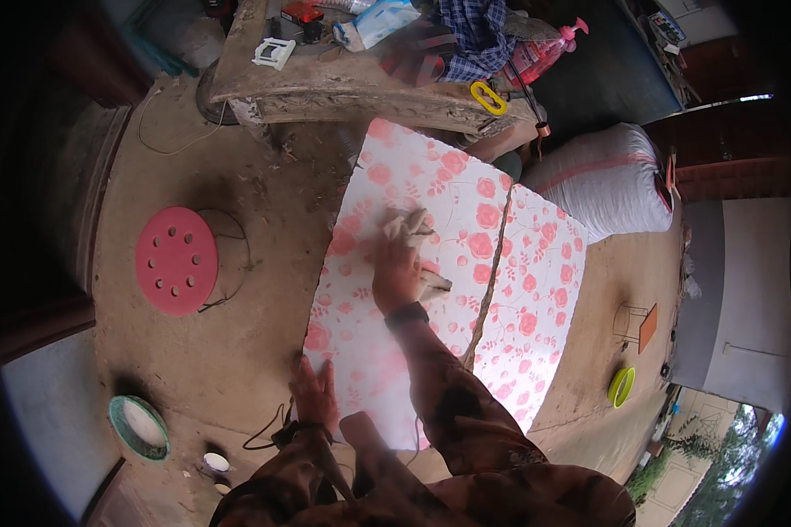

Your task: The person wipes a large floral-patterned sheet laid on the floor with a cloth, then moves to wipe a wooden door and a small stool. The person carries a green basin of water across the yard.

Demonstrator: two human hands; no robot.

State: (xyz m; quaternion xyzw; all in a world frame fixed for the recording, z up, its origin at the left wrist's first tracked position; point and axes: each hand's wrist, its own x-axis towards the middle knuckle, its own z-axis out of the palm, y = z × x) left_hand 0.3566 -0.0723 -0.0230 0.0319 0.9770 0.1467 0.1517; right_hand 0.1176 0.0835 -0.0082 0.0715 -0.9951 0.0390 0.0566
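Before me stands a table (343, 316) covered in white sheeting with pink roses. A dark, rough-edged gap splits its top into a wide left part and a narrower right part (530, 286). My right hand (395, 273) presses a crumpled pale cloth (409, 227) against the left part. Some of the cloth sticks out beyond the fingers and some beside the palm. At the near left edge my left hand (315, 395) rests on the tabletop, fingers apart and holding nothing. Dark bands circle both wrists.
A pink round stool (175, 260) stands left, a green basin (138, 428) lower left. Beyond the table is a cluttered worn bench (316, 82) with a pink pump bottle (540, 56) and checked cloth (478, 39). A stuffed white sack (600, 181) sits close by the far right corner.
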